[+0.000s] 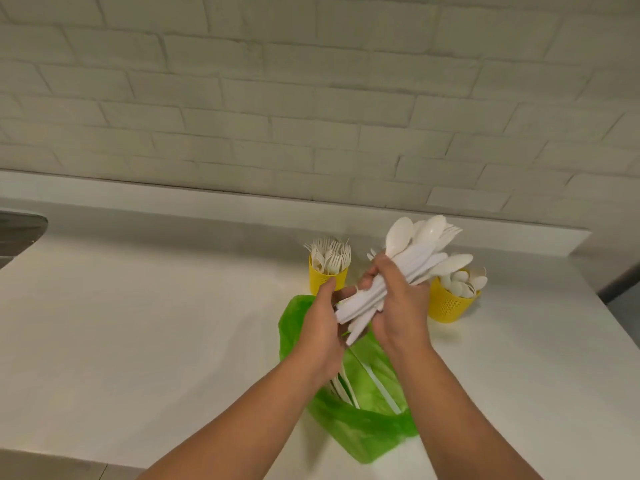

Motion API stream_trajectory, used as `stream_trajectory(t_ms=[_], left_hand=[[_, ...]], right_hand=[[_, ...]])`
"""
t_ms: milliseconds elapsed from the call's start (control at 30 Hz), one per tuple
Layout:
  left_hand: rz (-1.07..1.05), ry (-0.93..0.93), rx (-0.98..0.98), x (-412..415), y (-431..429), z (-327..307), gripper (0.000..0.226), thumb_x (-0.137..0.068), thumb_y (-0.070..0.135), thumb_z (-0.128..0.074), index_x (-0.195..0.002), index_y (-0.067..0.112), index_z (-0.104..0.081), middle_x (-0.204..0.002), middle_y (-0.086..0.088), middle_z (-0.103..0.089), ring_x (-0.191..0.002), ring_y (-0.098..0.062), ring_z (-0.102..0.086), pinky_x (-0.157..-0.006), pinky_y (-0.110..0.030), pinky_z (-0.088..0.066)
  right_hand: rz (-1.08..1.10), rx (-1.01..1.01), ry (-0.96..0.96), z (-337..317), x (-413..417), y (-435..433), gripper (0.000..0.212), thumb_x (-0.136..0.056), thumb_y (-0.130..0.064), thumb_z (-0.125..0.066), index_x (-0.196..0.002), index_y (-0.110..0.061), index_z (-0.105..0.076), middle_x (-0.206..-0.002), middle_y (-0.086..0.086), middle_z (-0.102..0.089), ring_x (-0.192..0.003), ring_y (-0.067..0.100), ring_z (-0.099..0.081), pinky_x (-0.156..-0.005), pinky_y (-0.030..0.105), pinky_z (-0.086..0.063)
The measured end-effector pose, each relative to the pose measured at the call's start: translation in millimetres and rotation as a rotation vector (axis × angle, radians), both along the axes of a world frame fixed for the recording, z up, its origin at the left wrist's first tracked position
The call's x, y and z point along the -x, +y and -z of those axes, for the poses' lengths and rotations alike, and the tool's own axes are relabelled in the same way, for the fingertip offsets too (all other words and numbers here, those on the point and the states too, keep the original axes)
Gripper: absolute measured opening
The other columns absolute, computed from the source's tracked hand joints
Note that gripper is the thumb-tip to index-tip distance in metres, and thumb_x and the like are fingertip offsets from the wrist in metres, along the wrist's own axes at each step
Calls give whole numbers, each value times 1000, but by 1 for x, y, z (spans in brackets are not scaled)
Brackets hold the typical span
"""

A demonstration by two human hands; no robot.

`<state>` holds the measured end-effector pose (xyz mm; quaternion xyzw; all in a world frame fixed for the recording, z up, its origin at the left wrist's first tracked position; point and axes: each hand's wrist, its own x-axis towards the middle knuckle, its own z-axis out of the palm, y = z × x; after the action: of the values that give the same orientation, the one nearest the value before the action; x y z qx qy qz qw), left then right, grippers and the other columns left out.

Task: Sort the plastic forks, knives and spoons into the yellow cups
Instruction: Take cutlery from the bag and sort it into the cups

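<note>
Hands (398, 306) | clasp smooth white plastic cutlery bundle (401, 271) | over crinkled green bag (367, 420)

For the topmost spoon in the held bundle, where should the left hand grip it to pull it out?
Probably by the bowl, pinched from above: it sticks up clear of the bundle, while its handle is buried inside the right hand. The left hand is at the handle ends.
</note>
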<state>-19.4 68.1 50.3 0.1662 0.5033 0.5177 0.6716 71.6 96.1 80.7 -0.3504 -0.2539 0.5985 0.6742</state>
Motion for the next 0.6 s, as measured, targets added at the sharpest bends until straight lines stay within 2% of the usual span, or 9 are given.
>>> stream_trajectory(t_ms=[100,167,233,300,367,433,467,533,600], left_hand=[[-19,-10,-29,-4,0,-8,29,-104,33,-52,-86,17,-67,-87,-9,-78,-75,-20,-74,-73,-33,-54],[-46,8,-29,-6,0,-7,31,-103,26,-54,-73,21,-60,-95,-11,-79,-83,-22,-75,-78,-34,-55],[-86,-20,-1,-8,-2,-8,38,-104,29,-53,-67,22,-56,-104,-14,-78,-93,-26,-74,-83,-37,-55],[-89,-121,18,-10,-2,-10,38,-107,43,-47,-86,18,-65,-112,-15,-77,-104,-28,-74,-91,-39,-56],[-71,-145,-11,-13,-5,-18,47,-105,56,-43,-105,13,-62,-109,-11,-76,-109,-29,-73,-95,-41,-57],[-88,112,-155,-16,-9,-15,35,-102,54,-50,-112,23,-63,-112,0,-71,-112,-20,-69,-94,-34,-55],[-125,346,-290,-14,-13,-15,23,-101,47,-55,-117,32,-60,-118,4,-65,-114,-14,-64,-93,-25,-52],[-141,722,-559,-13,-19,-17,21,-100,30,-62,-120,35,-58,-117,7,-58,-102,-8,-60,-82,-13,-48],[-18,774,-633,-17,-16,-23,13,-102,28,-59,-115,30,-62,-104,6,-63,-85,-6,-62,-74,-17,-49]], right_hand=[[-26,14,-33,3,17,-9,12,-90,5,-68,-91,-4,-60,-58,12,-53,-48,21,-52,-57,36,-49],[-40,29,-52,9,22,-13,11,-89,3,-70,-85,-3,-62,-59,13,-55,-49,22,-54,-60,36,-50],[-72,31,-70,12,22,-15,14,-88,1,-72,-81,-4,-61,-58,13,-55,-50,22,-54,-62,37,-50],[-105,22,-73,12,18,-15,18,-87,-5,-74,-77,-6,-60,-56,11,-50,-48,21,-50,-60,35,-47],[-116,46,-38,9,10,-14,22,-85,-13,-79,-73,-13,-61,-55,7,-45,-45,18,-44,-51,31,-41],[-115,70,-35,5,-2,-11,21,-83,-25,-80,-73,-18,-63,-58,5,-44,-42,16,-42,-43,27,-37],[-120,83,-58,5,-9,-9,22,-80,-32,-81,-76,-19,-64,-60,6,-45,-43,17,-42,-43,26,-36],[-137,117,-115,11,-22,-5,38,-72,-45,-86,-87,-17,-66,-68,12,-49,-50,22,-47,-49,29,-40],[-171,146,-143,21,-33,-4,55,-67,-53,-90,-100,-14,-69,-85,21,-52,-71,32,-54,-65,40,-46]])
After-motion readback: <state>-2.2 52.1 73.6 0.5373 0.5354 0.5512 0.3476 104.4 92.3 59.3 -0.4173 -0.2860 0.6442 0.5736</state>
